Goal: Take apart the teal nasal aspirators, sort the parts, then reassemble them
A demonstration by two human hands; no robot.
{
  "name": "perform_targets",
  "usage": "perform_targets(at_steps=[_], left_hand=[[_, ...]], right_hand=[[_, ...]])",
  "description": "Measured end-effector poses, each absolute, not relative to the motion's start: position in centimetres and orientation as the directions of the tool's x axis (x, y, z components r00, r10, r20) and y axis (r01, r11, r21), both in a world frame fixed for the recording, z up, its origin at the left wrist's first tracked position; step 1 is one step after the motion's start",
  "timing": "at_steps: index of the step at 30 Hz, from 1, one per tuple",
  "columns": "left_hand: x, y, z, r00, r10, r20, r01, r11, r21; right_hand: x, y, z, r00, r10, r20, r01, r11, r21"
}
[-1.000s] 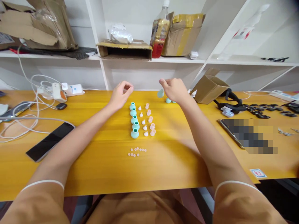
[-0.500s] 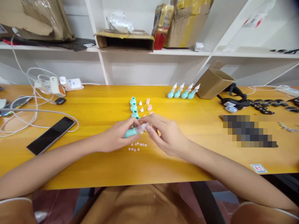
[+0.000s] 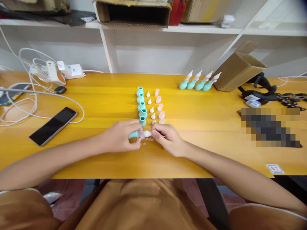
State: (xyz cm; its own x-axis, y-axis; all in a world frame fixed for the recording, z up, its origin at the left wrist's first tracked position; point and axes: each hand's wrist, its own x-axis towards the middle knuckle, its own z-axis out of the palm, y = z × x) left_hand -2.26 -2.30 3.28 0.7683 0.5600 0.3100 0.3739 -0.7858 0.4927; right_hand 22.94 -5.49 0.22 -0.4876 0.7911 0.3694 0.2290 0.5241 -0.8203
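Observation:
My left hand [image 3: 120, 136] is wrapped round the teal bulb of a nasal aspirator [image 3: 144, 134], which lies sideways with its clear neck and whitish tip pointing right. At that tip, the thumb and fingers of my right hand [image 3: 168, 137] are pinched together. Just beyond the hands stands a column of open-mouthed teal bulbs [image 3: 142, 105]. Beside it run a row of small white nozzle tips [image 3: 151, 110] and a row of pinkish translucent connectors [image 3: 160, 107]. Several tiny clear discs [image 3: 149, 139] lie under the aspirator, partly hidden by my left hand.
Several assembled aspirators [image 3: 199, 83] stand at the back right near an open cardboard box [image 3: 236, 72]. A phone [image 3: 53, 126] and tangled white cables [image 3: 31, 105] lie on the left. A black headset strap [image 3: 260, 91] and a blurred-out dark object [image 3: 271, 127] are on the right.
The view has tilted down and shifted. My right hand's fingers have drawn together at the aspirator's tip, and the aspirator now lies more level. More of the bulb column shows.

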Motion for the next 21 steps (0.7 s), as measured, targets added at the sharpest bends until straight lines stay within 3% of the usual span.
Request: perform_targets(at_steps=[12, 21], left_hand=[[-1.74, -1.77, 2.63, 0.69, 0.689, 0.221, 0.359, -0.591, 0.723], [-1.89, -2.37, 3.52, 0.686, 0.715, 0.134, 0.525, -0.615, 0.589]], right_hand=[[23.05, -5.35, 0.26, -0.485, 0.804, 0.344, 0.229, 0.496, -0.837], [22.9, -5.41, -0.22, -0.501, 0.801, 0.327, 0.263, 0.501, -0.824]])
